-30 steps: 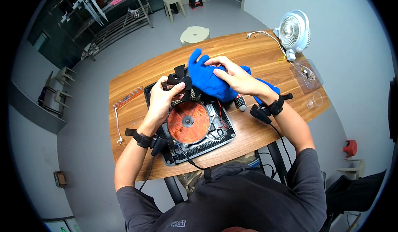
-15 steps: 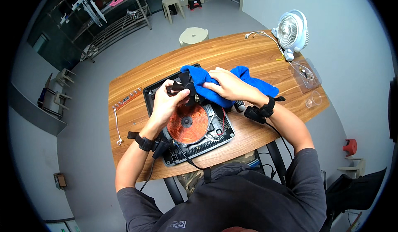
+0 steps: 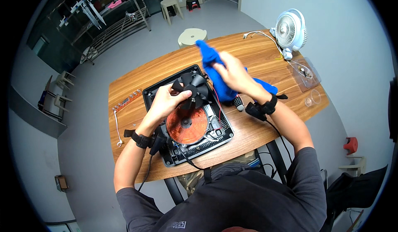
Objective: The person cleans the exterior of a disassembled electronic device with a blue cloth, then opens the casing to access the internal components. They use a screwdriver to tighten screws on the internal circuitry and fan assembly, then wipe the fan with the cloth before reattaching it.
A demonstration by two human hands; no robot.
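Note:
My left hand (image 3: 165, 102) grips a black fan (image 3: 199, 90) with several blades, its thumb on the hub. The fan is over the far part of an opened induction cooker (image 3: 148, 103), just beyond the round copper coil (image 3: 186, 124). My right hand (image 3: 237, 75) is closed on a bunched blue cloth (image 3: 223, 84), apart from the fan and to its right. Motion blurs this hand and the upper end of the cloth. Beneath the cloth's near edge lies a dark dotted thing with a pale rounded end (image 3: 239, 104).
On the left of the wooden table (image 3: 257, 136) are a red strip of small metal pieces (image 3: 127, 99) and a slender pale tool (image 3: 117, 126). A white desk fan (image 3: 289, 32), a clear tray (image 3: 304, 72) and a clear cup (image 3: 316, 96) stand at the right.
My right hand has drawn the cloth off the fan, up and to the right. The fan's blades now show, facing up, still in my left hand.

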